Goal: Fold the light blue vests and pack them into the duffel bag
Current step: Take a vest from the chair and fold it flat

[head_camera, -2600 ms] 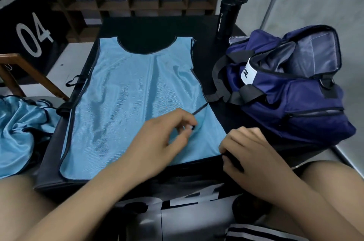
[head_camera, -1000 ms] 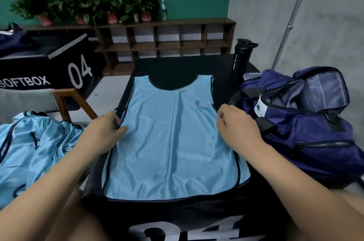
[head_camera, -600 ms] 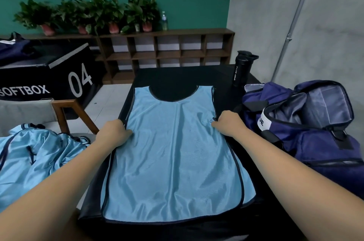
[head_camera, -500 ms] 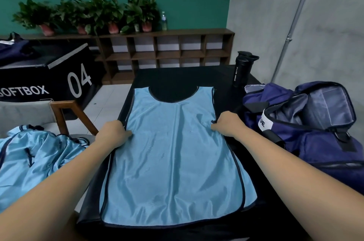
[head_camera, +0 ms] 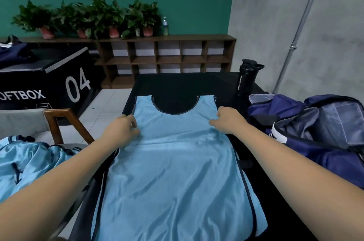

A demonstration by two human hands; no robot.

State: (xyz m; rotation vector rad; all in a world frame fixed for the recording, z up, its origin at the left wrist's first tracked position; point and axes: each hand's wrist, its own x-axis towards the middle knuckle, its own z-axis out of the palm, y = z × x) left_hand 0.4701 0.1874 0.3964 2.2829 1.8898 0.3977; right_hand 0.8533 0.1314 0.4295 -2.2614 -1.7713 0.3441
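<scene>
Right up front on the black padded box top [head_camera: 173,85], got the shiny light blue vest [head_camera: 177,181] spread flat, hem nearest, long axis running straight away. Further up, seeing left hand [head_camera: 122,132] and right hand [head_camera: 228,120] on opposite shoulder edges, fingers curled, pinching the cloth, neither nearer. Guessing a fold back toward the hem. Just right, got the open navy fabric duffel bag [head_camera: 315,142].

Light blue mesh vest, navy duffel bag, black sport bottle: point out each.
Light blue mesh vest [head_camera: 177,177]: head view, middle panel.
Navy duffel bag [head_camera: 283,106]: head view, left end fabric.
Black sport bottle [head_camera: 245,83]: head view, printed body.
</scene>
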